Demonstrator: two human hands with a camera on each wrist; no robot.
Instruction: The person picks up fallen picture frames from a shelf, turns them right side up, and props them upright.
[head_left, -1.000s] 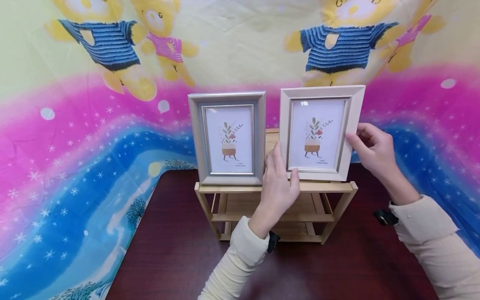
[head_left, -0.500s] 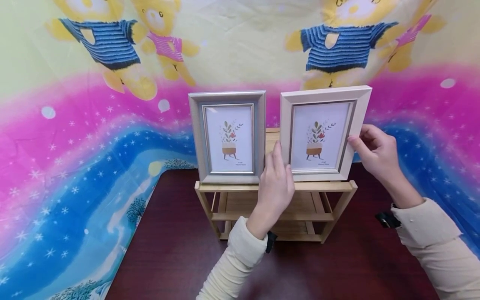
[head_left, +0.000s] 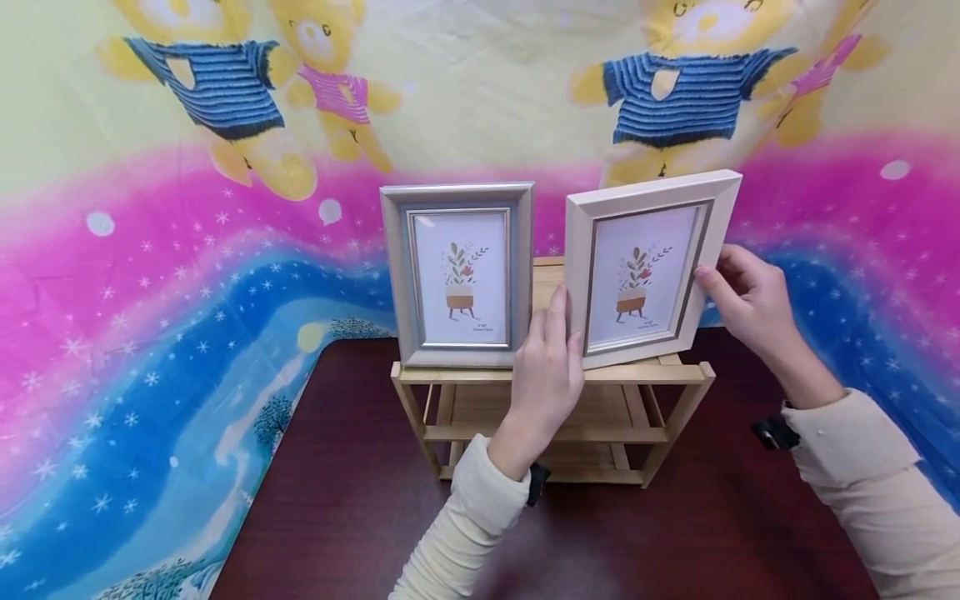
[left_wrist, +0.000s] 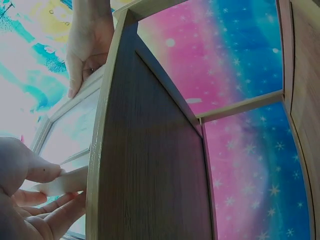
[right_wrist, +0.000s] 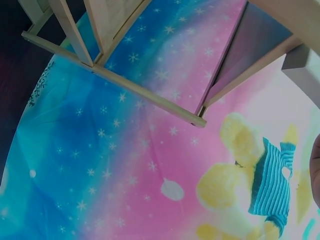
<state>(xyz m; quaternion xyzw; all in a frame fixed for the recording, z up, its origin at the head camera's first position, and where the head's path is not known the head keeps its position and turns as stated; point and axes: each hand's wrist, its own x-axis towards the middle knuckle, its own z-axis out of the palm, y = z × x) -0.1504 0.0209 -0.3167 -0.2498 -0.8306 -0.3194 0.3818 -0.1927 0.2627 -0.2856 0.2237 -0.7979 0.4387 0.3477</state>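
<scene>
A white picture frame [head_left: 651,279] with a potted-plant print leans upright on top of the wooden rack [head_left: 637,374], turned at an angle. My right hand [head_left: 752,302] pinches its right edge, thumb in front. My left hand [head_left: 546,371] holds the lower left corner; in the left wrist view thumb and fingers of the left hand [left_wrist: 27,192] close around that corner. To the left stands a silver-grey picture frame [head_left: 460,275] with the same print, close beside my left fingers. In the right wrist view only a sliver of the right hand [right_wrist: 316,172] shows.
The rack has lower shelves [head_left: 600,408] and stands on a dark red-brown table [head_left: 337,500]. Behind it hangs a cloth [head_left: 480,100] printed with bears and snowflakes.
The white frame has turned, its left side coming nearer and its lower left corner dropping slightly. My left hand has shifted a little left and down with it. The grey frame stays put.
</scene>
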